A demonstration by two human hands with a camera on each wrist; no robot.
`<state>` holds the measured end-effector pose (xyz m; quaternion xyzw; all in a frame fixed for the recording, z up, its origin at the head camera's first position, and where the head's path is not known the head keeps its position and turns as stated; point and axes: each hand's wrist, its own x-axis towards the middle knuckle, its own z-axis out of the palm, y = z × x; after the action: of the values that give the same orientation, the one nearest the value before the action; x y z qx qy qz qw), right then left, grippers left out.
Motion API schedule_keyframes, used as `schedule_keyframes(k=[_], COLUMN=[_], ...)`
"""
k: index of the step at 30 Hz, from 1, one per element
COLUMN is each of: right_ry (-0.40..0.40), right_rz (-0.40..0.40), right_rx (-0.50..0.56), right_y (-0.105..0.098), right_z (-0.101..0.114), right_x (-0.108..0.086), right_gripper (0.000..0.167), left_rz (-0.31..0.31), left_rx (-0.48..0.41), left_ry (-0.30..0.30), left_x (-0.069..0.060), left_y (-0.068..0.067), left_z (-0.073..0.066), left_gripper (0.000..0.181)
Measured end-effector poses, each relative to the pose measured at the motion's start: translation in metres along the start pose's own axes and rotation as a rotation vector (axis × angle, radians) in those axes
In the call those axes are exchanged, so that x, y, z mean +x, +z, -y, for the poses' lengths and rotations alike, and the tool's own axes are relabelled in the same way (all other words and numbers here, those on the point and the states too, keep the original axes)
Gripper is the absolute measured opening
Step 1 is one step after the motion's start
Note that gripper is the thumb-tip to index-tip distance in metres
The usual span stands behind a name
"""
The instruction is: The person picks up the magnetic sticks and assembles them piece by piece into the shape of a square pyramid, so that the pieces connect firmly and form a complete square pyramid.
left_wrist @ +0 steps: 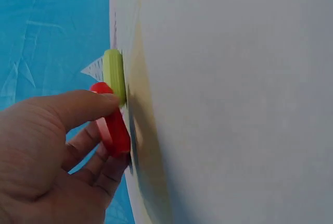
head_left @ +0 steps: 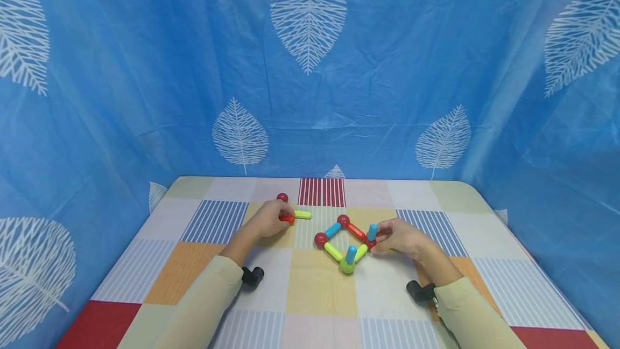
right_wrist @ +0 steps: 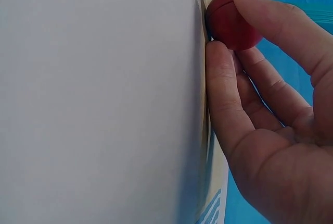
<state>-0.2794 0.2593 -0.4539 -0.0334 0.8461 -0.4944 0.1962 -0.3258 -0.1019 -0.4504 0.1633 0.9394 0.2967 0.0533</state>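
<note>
In the head view, a square of rods and balls lies on the table: a blue rod (head_left: 332, 230), a red rod (head_left: 356, 231) and two yellow-green rods join three red balls (head_left: 343, 221) and a green ball (head_left: 347, 266). Blue rods (head_left: 351, 253) stand upright on the green ball and on the right red ball. My right hand (head_left: 402, 237) pinches that right red ball (right_wrist: 234, 22) between thumb and fingers. To the left, my left hand (head_left: 272, 218) grips a loose red rod (left_wrist: 114, 130) between thumb and fingers. A loose yellow-green rod (head_left: 303, 215) lies just beside it.
A loose red ball (head_left: 282, 197) sits beyond my left hand. The table wears a patchwork cloth (head_left: 319, 290). Blue curtains with white leaf prints (head_left: 378, 139) surround its back and sides.
</note>
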Motion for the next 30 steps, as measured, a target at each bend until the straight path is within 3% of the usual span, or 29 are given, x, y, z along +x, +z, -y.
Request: schedule_keyframes(k=[13,22,30], right_ry=[0.0,-0.003,-0.018], right_rz=[-0.013,-0.015,-0.005], right_rx=[-0.031,-0.026,-0.002], right_y=[0.0,0.0,0.0], right_z=[0.004,0.002,0.001], right_x=[-0.001,0.001,0.002], right_gripper=[0.036,0.034,0.034], left_rz=[-0.051,-0.019,0.001], left_rx=[-0.308,-0.478,-0.573], left_ry=[0.127,0.127,0.161], left_x=[-0.01,-0.013,-0.013], left_y=[0.01,0.017,0.023], left_z=[-0.01,-0.014,-0.022], left_gripper=[0.021,0.023,0.023])
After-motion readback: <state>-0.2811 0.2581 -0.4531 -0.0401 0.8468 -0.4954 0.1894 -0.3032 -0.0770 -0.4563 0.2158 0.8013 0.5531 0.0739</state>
